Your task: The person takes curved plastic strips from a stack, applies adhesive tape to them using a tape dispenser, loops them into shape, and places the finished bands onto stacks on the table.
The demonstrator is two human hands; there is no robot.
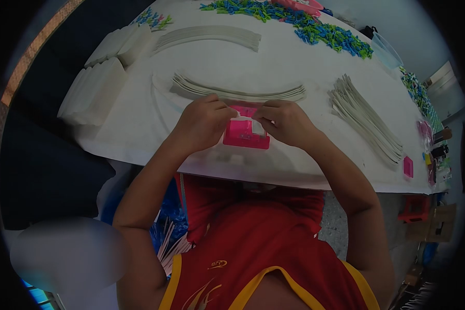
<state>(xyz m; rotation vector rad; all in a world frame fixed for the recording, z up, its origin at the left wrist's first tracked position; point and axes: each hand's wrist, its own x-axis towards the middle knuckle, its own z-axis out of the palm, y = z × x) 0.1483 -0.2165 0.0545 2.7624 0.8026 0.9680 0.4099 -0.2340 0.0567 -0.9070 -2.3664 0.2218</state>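
Left hand: the left hand [201, 124] rests on the bench at the middle of its near edge, fingers curled, its grip pinched shut on the left end of a small white strip [237, 110] at the top of the pink box.
Right hand: the right hand [287, 123] faces it, just beside it, grip pinched shut at the top right of the same pink box, on the strip's other end as far as can be told.
Pink box: one bright pink box [245, 133] lies on the bench between the two hands, touching both, with a white patch on its upper face.
Bench: one bench [139, 124] covered in white, curved by the lens.
White strip bundles: three fans of long white strips; one [237, 93] just beyond the hands, one [206, 36] farther toward the far edge, one [367, 121] out to the right side.
White stacks: two blocks of stacked white sheets at the left edge, a larger one [93, 93] nearer and a smaller one [121, 45] beyond it.
Coloured pieces: one long heap of blue and green small pieces [305, 28] along the far edge, and one small cluster [152, 19] at the far left corner; too many to count.
Second pink item: one small pink piece [408, 167] near the right near corner.
Clear tub: one clear tub [386, 50] at the far right edge.
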